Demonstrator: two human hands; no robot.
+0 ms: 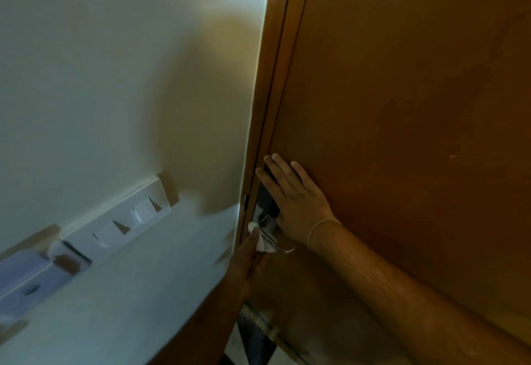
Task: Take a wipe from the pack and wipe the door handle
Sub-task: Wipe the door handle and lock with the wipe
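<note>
While my left hand pinches the soft, limp wipe against the smooth lever handle, my right hand lies spread flat on the door.

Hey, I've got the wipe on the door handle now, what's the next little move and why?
Probably slide the wipe along the lever toward its free end. The left hand presses it against the door handle near the base, so the outer part looks unwiped. The right hand lies flat on the door, steadying it.

A white switch plate sat on the pale wall, left of the brown door frame.
</note>
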